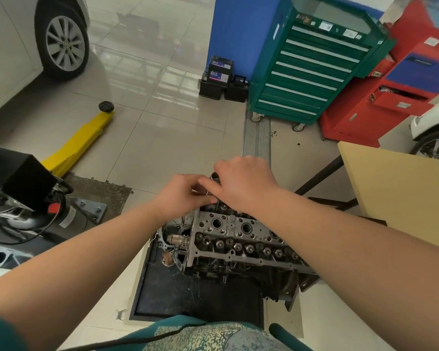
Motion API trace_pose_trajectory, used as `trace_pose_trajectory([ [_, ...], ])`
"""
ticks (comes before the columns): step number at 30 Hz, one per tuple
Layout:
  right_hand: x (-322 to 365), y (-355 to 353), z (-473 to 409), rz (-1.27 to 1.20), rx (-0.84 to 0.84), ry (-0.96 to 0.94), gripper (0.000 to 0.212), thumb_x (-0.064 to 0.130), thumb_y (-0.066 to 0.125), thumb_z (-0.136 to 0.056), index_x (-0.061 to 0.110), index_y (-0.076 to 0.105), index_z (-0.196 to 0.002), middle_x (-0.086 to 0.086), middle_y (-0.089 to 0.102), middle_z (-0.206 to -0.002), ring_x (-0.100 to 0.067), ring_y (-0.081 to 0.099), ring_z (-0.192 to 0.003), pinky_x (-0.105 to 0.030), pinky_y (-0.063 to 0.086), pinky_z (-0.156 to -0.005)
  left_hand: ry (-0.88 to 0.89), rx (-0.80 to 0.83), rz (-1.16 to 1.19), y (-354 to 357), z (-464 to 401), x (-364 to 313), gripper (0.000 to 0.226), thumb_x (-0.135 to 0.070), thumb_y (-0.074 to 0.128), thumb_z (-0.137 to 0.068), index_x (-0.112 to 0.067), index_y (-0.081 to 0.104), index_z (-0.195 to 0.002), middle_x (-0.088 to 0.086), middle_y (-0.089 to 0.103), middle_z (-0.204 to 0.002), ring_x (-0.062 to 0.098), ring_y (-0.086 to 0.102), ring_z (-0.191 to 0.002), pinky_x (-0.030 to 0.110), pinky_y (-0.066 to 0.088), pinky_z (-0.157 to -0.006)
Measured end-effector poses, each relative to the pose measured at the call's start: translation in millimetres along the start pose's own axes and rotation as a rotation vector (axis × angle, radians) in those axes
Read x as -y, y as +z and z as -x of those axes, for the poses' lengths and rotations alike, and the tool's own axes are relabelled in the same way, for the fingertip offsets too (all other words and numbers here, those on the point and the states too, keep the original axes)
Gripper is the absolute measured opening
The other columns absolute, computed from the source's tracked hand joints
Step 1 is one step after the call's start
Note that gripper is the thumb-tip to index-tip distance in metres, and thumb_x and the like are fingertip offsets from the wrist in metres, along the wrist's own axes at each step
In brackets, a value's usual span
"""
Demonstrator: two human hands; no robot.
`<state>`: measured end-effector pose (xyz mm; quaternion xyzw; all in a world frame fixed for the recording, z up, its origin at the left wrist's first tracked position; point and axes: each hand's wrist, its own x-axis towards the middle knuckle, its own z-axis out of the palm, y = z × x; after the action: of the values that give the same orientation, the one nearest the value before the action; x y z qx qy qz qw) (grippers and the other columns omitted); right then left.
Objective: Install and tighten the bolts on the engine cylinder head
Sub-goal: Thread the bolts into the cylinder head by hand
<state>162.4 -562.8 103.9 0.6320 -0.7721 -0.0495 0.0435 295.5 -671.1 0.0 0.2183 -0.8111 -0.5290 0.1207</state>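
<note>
Two hands met at far end of cylinder head (pixel 238 236), which sat on engine block over a dark floor mat (pixel 167 295). Right hand (pixel 243 183) curled round a metal tool (pixel 214 177), maybe a socket. Left hand (pixel 183 196) pinched something small beside it; couldn't tell what. Two large bores visible on top. Nearby: one green tool cabinet (pixel 312 67), one yellow jack (pixel 79 140), three batteries (pixel 221 79).
</note>
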Motion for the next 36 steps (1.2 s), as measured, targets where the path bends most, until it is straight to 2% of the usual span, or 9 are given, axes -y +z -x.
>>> trace_pose_trajectory([
  [4, -2, -2, -4, -0.104, -0.014, -0.031, 0.047, 0.066, 0.05, -0.098, 0.023, 0.059, -0.115, 0.004, 0.063, -0.085, -0.027, 0.063, -0.082, -0.035, 0.038, -0.06, 0.074, -0.036, -0.114, -1, -3, 2, 0.03, -0.01, 0.08, -0.092, -0.034, 0.068, -0.08, -0.017, 0.071, -0.073, 0.002, 0.065, -0.068, 0.018, 0.048, -0.065],
  [6, -4, -6, -6, -0.159, 0.057, -0.091, 0.033, 0.048, 0.056, -0.101, 0.024, 0.058, -0.124, -0.001, 0.07, -0.107, -0.03, 0.066, -0.097, -0.039, 0.047, -0.067, 0.075, 0.011, -0.173, -4, -6, -1, 0.042, -0.004, 0.075, -0.093, -0.038, 0.058, -0.076, -0.01, 0.061, -0.063, 0.004, 0.052, -0.057, 0.019, 0.037, -0.056],
  [8, -3, -9, -5, -0.164, 0.113, -0.099, 0.025, 0.039, 0.059, -0.102, 0.019, 0.059, -0.117, -0.005, 0.068, -0.103, -0.031, 0.065, -0.094, -0.04, 0.049, -0.068, 0.079, 0.074, -0.212, -6, -5, -7, 0.036, -0.002, 0.073, -0.095, -0.033, 0.061, -0.081, 0.001, 0.062, -0.067, 0.007, 0.048, -0.058, 0.024, 0.038, -0.058],
  [11, -1, -11, -1, -0.189, 0.106, -0.084, 0.026, 0.038, 0.061, -0.102, 0.014, 0.06, -0.113, -0.008, 0.068, -0.098, -0.033, 0.064, -0.09, -0.038, 0.043, -0.066, 0.118, 0.069, -0.211, -7, -1, -11, 0.038, 0.001, 0.072, -0.095, -0.034, 0.061, -0.085, -0.007, 0.063, -0.07, 0.002, 0.059, -0.064, 0.015, 0.042, -0.062],
  [15, -6, -36, 1, -0.278, -0.041, -0.051, 0.028, 0.039, 0.06, -0.102, 0.017, 0.063, -0.119, -0.007, 0.071, -0.106, -0.033, 0.066, -0.096, -0.044, 0.055, -0.078, 0.136, 0.0, -0.129, -15, 2, -25, 0.012, -0.006, 0.071, -0.099, -0.01, 0.073, -0.11, 0.01, 0.075, -0.091, 0.033, 0.07, -0.086, 0.046, 0.056, -0.082],
  [22, -7, -44, 27, -0.33, 0.001, -0.088, 0.029, 0.039, 0.057, -0.103, 0.022, 0.063, -0.125, -0.004, 0.072, -0.112, -0.031, 0.066, -0.102, -0.042, 0.055, -0.084, 0.11, 0.033, -0.101, -6, 32, -36, 0.019, -0.009, 0.075, -0.097, -0.026, 0.073, -0.105, -0.012, 0.074, -0.08, 0.009, 0.066, -0.071, 0.026, 0.053, -0.069],
  [27, -1, -29, 44, -0.349, 0.063, -0.119, 0.028, 0.038, 0.057, -0.103, 0.022, 0.061, -0.126, -0.004, 0.07, -0.112, -0.03, 0.064, -0.101, -0.038, 0.049, -0.076, 0.04, -0.026, -0.125, 15, 53, -32, 0.012, -0.01, 0.076, -0.096, -0.015, 0.075, -0.106, 0.004, 0.074, -0.084, 0.025, 0.067, -0.075, 0.044, 0.056, -0.074],
  [32, -1, -24, 53, -0.352, 0.043, -0.14, 0.028, 0.038, 0.059, -0.103, 0.022, 0.062, -0.125, -0.004, 0.071, -0.11, -0.028, 0.065, -0.1, -0.039, 0.052, -0.078, 0.001, -0.101, -0.065, 32, 65, -34, 0.028, -0.006, 0.074, -0.096, -0.034, 0.07, -0.101, -0.012, 0.074, -0.081, 0.003, 0.064, -0.072, 0.02, 0.049, -0.071],
  [36, 1, -23, 58, -0.34, 0.038, -0.171, 0.028, 0.038, 0.059, -0.102, 0.021, 0.063, -0.124, -0.005, 0.071, -0.11, -0.03, 0.065, -0.099, -0.04, 0.053, -0.078, -0.003, -0.114, -0.115, 37, 72, -32, 0.017, -0.011, 0.075, -0.097, -0.027, 0.072, -0.101, 0.013, 0.073, -0.085, 0.033, 0.068, -0.079, 0.047, 0.056, -0.078],
])
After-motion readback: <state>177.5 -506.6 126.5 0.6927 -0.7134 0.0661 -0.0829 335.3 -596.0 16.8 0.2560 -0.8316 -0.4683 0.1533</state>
